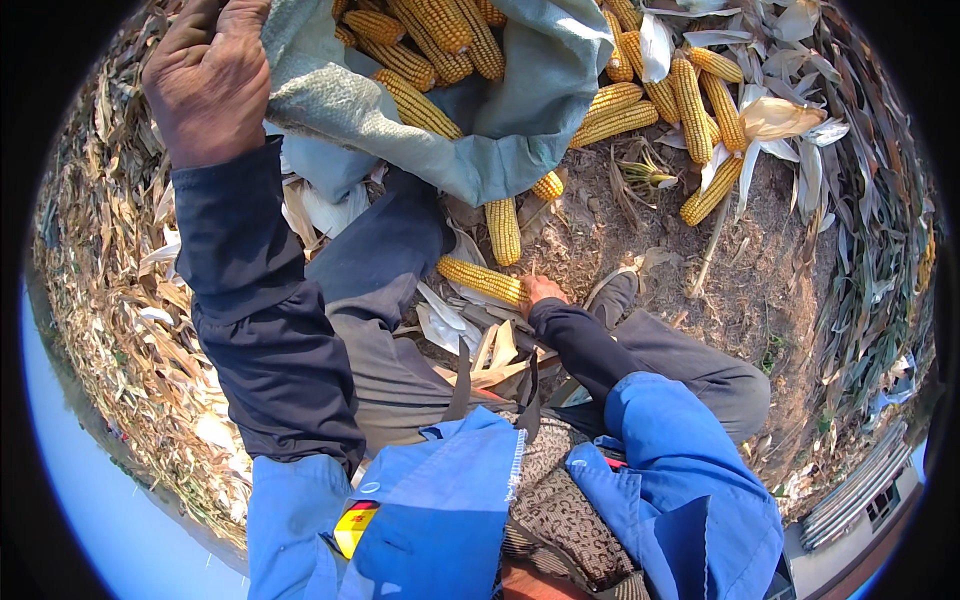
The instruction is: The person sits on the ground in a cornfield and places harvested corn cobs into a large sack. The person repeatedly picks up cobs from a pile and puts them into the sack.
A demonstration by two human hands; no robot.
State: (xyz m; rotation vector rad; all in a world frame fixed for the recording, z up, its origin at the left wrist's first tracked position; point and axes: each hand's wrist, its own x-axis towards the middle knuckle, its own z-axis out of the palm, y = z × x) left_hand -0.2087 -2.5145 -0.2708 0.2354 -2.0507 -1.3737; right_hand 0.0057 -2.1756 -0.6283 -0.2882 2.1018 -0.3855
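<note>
My left hand [210, 82] is raised at the upper left, its fingers curled at the rim of a pale green woven sack [480, 161]; its grip there is partly cut off by the picture's top edge. Husked corn cobs [442, 37] fill the sack's open mouth. Low between my legs, my right hand [544, 291] holds one end of a yellow corn cob [480, 279], which points to the left near the ground. Another cob [502, 231] lies just beyond it, below the sack's rim, with the end of one more [548, 186] beside it.
Several husked cobs [694, 112] lie right of the sack, with a partly husked ear [780, 118] among them. Dry husks [450, 322] lie between my legs. Dry corn stalks [877, 247] are heaped along the right, and more husks and leaves [112, 300] cover the left. A building [855, 517] stands at the lower right.
</note>
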